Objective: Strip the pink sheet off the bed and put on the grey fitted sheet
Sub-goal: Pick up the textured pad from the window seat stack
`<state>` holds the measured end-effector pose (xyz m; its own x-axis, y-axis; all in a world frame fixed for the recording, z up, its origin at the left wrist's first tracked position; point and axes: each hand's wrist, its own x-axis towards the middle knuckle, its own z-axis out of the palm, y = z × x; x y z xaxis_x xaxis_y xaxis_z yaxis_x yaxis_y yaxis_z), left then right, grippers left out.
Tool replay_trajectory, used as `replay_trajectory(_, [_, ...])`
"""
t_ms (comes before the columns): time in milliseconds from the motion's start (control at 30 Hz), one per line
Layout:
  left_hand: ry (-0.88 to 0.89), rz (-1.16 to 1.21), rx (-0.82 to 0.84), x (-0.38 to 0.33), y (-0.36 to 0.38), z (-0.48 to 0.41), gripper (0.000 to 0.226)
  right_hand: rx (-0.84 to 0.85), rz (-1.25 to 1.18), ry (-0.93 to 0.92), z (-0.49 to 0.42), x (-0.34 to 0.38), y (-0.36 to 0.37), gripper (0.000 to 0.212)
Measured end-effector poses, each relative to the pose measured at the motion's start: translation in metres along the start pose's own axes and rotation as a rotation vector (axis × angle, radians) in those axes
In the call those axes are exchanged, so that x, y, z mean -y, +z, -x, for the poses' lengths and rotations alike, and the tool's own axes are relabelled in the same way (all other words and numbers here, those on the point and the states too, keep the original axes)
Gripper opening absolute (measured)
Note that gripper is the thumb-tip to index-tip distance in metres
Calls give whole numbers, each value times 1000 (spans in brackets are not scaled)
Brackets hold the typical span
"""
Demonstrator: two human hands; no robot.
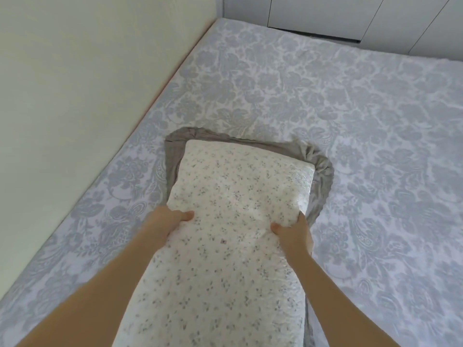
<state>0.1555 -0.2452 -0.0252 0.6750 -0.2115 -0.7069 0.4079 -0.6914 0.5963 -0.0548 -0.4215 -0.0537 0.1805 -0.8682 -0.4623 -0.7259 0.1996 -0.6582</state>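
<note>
A white pillow (233,221) with small grey flowers lies lengthwise in front of me. My left hand (172,219) grips its left edge, thumb on top. My right hand (293,230) grips its right edge the same way. Under the pillow lies the folded grey fitted sheet (323,176), showing as a crumpled border along the pillow's far and right sides. Both rest on the bare mattress (350,121), which has a grey-blue floral pattern. No pink sheet is in view.
A cream wall (87,83) runs along the mattress's left side. White cupboard doors (350,16) stand past the far end of the bed. The mattress stretches wide to the right.
</note>
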Motion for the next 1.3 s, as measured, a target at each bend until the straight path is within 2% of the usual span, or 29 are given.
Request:
replay_trajectory(100, [179,259,-27,-18,-2,23,34,-75,-122,-130,6,24,-15,51])
replay_trajectory(233, [440,368,-36,-90,-19,49,33,-164,-363,-308,5,84,-50,33])
replay_trajectory(300, [606,337,-49,-143,-26,51,38,-252,-422,-422,-12,130,-67,37])
replay_trajectory(367, [763,216,-86,-201,-32,47,51,-283,-404,-524,-44,178,-82,53])
replay_trajectory(433, [813,25,-159,-251,-36,36,76,-168,-305,-546,-80,217,-95,73])
replay_trajectory(500, [774,-205,-311,-272,-39,20,82,-19,3,-539,-108,231,-103,82])
replay_trajectory(600, [736,-387,-396,-243,-33,4,76,-9,388,-570,-122,212,-95,70])
replay_trajectory(667, [685,-422,-352,-200,-26,-6,73,16,434,-538,-119,184,-82,66])
replay_trajectory(767, [563,-510,-297,-134,-16,-22,70,158,480,-459,-105,132,-64,62])
replay_trajectory(900, [420,-576,-248,-77,4,-11,66,253,537,-425,-73,80,-50,57])
replay_trajectory(1067, [398,-616,-196,-48,19,48,49,271,256,-368,-12,51,-73,48])
replay_trajectory(1167, [464,-556,-198,-46,26,108,33,185,207,-388,39,45,-110,23])
replay_trajectory(1300, [550,-470,-144,-34,35,205,31,136,86,-302,134,22,-175,28])
